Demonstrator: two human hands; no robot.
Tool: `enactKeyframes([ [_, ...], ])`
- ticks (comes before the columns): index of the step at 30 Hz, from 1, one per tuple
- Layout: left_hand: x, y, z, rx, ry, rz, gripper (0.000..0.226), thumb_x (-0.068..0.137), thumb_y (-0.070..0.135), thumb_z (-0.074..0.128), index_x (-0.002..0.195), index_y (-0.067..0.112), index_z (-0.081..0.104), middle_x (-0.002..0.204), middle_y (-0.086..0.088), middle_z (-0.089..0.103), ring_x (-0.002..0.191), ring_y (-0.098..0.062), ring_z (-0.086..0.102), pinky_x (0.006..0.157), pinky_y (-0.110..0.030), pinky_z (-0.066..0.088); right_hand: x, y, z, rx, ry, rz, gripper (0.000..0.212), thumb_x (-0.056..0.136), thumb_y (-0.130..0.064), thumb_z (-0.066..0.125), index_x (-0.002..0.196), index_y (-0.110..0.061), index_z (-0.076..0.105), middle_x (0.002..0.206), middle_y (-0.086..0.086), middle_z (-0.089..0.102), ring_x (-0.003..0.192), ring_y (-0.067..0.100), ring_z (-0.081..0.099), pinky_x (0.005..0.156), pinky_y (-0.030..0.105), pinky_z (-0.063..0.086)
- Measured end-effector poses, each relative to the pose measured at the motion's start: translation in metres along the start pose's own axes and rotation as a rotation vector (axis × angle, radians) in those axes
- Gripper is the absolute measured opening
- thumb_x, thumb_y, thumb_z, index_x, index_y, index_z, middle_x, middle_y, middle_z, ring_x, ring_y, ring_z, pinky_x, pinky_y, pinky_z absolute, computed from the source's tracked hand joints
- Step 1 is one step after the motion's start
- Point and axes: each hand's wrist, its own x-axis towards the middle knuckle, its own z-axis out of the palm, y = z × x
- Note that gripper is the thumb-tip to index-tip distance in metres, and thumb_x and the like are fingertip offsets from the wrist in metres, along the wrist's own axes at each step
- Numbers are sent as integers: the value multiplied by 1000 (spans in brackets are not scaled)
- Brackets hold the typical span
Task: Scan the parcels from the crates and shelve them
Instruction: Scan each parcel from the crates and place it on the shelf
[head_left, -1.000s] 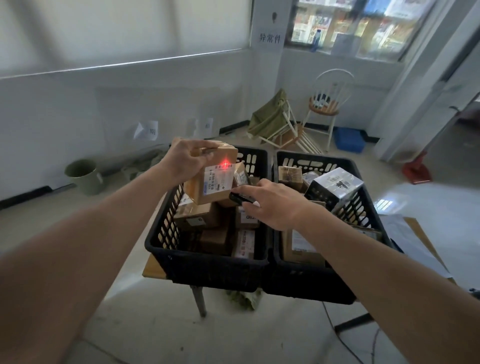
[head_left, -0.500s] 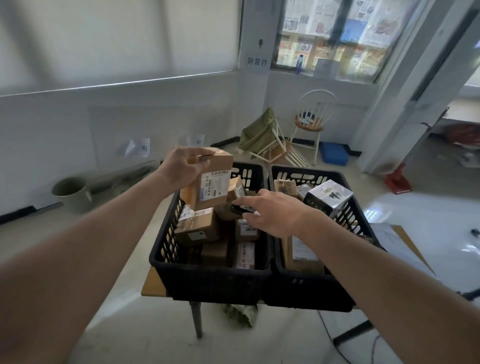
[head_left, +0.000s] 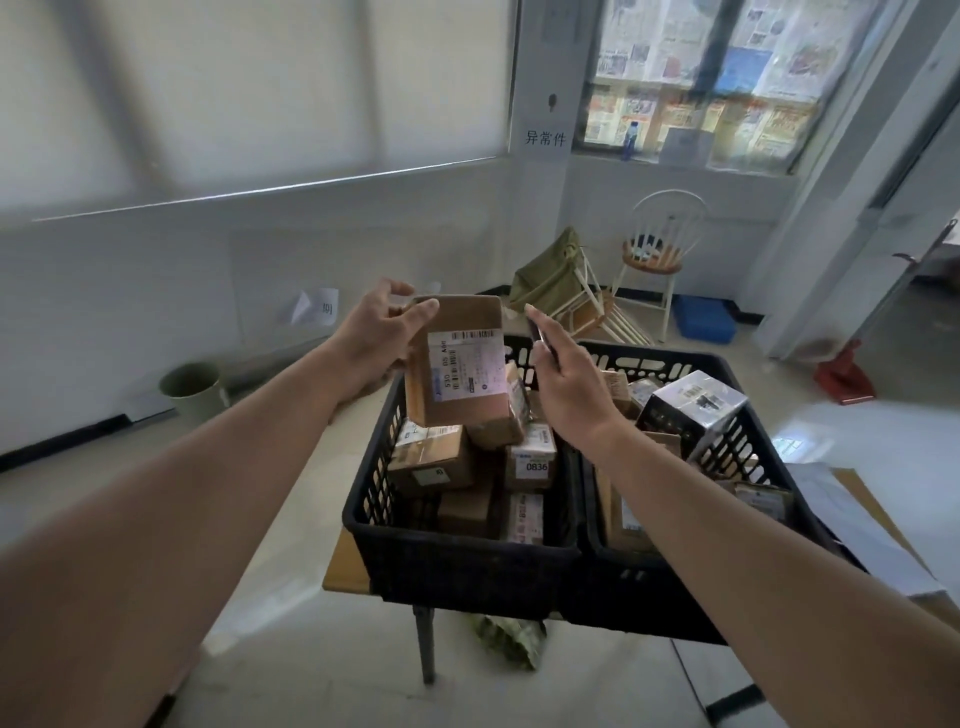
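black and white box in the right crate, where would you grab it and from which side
Probably take the black and white box from above, fingers across its two opposite side faces near the top. It sits tilted, propped on the other parcels with its top corner above the right crate rim, so upper faces are free while its lower end is wedged.

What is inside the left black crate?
The left black crate holds several stacked cardboard parcels; one label reads 0836. The raised parcel in the left hand covers some. Lower layers are hidden.
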Motion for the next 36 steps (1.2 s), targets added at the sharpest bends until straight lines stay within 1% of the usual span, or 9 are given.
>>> enactKeyframes([
  [3,-12,8,-2,-39,44,-31,40,105,45,59,134,20,48,112,-15,71,102,-32,72,89,-51,62,8,-5,3,171,19,-26,46,117,-26,37,160,-39,45,144,29,55,112,37,60,100,51,54],
  [5,-23,14,1,-84,77,-56,40,105,46,58,133,20,48,109,-15,72,102,-33,73,86,-48,63,14,-5,7,285,-12,-77,44,117,-26,36,158,-41,47,143,12,59,99,8,64,80,29,61],
  [7,-35,20,6,-108,144,-69,39,104,47,59,130,20,47,112,-17,72,101,-33,74,82,-46,64,18,-7,9,387,-86,-120,43,117,-26,34,154,-46,48,141,6,57,113,5,62,77,20,61],
  [12,-72,35,22,-132,347,-60,41,105,47,57,126,16,41,117,-19,65,97,-29,71,66,-34,60,10,-13,5,560,-222,-205,42,116,-28,37,146,-54,50,145,10,49,127,24,58,86,36,66],
  [17,-125,45,33,-123,527,10,24,106,36,60,115,19,45,123,-18,62,111,-32,67,81,-45,65,-6,-25,7,596,-299,-299,44,114,-40,41,154,-57,45,140,9,46,126,29,58,88,53,65],
  [20,-167,50,35,-81,632,51,28,102,23,66,126,18,52,133,-8,58,115,-24,65,73,-30,64,-23,-45,12,617,-331,-330,46,115,-34,40,158,-52,42,138,6,44,122,27,56,92,51,64],
  [26,-271,60,22,-2,804,145,57,93,26,73,147,27,56,135,1,66,127,-24,64,93,-50,63,-81,-101,32,668,-412,-471,50,116,-31,36,164,-45,34,134,6,45,112,16,57,97,50,60],
  [33,-417,74,-5,191,1013,181,70,100,24,72,159,41,39,147,8,60,135,-10,58,107,-44,56,-189,-180,55,758,-493,-661,51,116,-28,33,167,-36,31,131,5,46,103,-14,52,86,14,52],
  [36,-491,78,-13,266,1084,168,71,101,30,71,160,43,35,151,8,56,139,-10,55,107,-45,56,-251,-212,62,801,-576,-698,53,113,-42,30,166,-44,28,135,4,46,114,4,57,97,40,59],
])
